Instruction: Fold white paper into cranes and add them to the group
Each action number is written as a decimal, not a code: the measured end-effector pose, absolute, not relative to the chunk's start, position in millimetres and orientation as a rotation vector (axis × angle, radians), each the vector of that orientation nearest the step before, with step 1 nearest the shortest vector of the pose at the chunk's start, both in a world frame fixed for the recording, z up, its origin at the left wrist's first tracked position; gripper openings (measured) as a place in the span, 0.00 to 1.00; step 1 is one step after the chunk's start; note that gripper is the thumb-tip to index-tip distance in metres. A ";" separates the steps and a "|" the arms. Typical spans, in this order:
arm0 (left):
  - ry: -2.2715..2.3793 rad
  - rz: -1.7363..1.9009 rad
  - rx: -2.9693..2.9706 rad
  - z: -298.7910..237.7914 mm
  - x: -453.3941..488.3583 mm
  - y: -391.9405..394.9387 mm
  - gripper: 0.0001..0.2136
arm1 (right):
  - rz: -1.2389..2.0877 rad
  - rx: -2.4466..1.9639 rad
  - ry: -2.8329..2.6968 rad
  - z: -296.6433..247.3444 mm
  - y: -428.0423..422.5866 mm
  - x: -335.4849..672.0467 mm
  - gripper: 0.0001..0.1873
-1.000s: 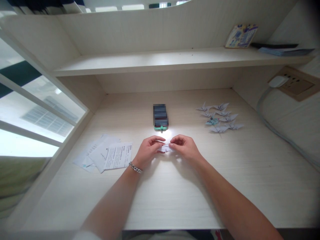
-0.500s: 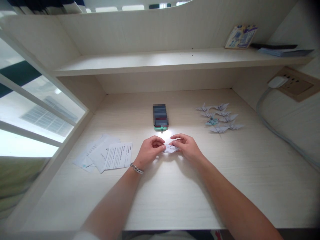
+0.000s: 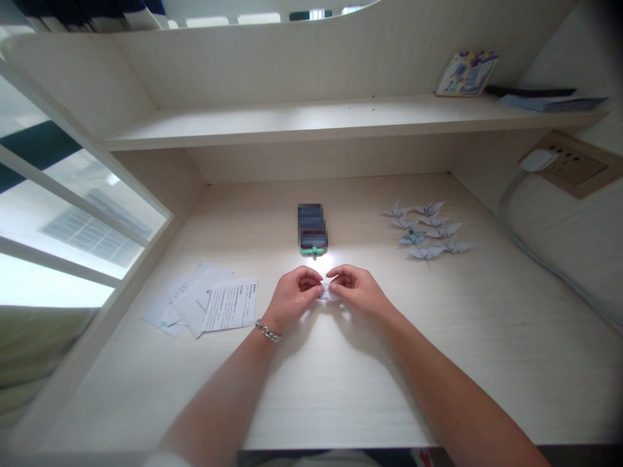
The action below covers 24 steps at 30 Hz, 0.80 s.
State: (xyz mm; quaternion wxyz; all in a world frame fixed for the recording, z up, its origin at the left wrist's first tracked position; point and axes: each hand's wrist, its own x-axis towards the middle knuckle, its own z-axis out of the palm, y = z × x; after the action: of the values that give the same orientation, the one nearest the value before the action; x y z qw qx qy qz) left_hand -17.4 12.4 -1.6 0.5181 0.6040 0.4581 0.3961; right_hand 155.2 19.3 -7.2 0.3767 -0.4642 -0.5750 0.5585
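A small piece of folded white paper [image 3: 328, 294] is pinched between both hands over the middle of the desk, mostly covered by the fingers. My left hand [image 3: 296, 295], with a silver chain bracelet [image 3: 267, 331] at its wrist, grips the paper's left side between thumb and fingers. On the right side, my right hand [image 3: 356, 290] pinches it with curled fingers. Just beyond the hands lies a phone [image 3: 312, 227] with a green edge, its screen blurred out. Several folded paper cranes [image 3: 433, 232] sit in a cluster to the far right, one partly teal.
Loose sheets of printed paper [image 3: 228, 305] overlap at the left of the desk [image 3: 331, 389]. A shelf [image 3: 272, 123] crosses the back, bearing a small box [image 3: 467, 73]. At the right wall, a white cable [image 3: 523, 240] runs down from a plug in a socket panel [image 3: 579, 162].
My right hand has shifted slightly left, closer to my left hand, and its fingers have curled in. Less of the folded paper shows between the hands.
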 end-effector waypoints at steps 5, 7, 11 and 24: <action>1.094 0.925 1.493 -0.5 -15.2 9.9 0.06 | 1.352 -1.211 -1.611 -6.8 16.6 153.7 0.10; 1.103 0.941 1.487 -0.5 -15.1 10.1 0.07 | 1.336 -1.224 -1.637 -5.2 16.6 153.9 0.09; 1.102 0.957 1.438 -0.5 -16.7 11.9 0.07 | 1.361 -1.234 -1.615 -3.3 18.9 156.0 0.10; 1.131 0.950 1.504 -1.1 -17.3 12.5 0.06 | 1.391 -1.148 -1.567 -7.7 19.5 157.2 0.11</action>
State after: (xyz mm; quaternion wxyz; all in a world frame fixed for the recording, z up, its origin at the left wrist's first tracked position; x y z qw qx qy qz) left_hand -17.3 12.5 -1.1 0.4941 0.6203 0.4664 0.3920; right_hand 157.2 19.5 -7.7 0.3673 -0.4470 -0.6101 0.5413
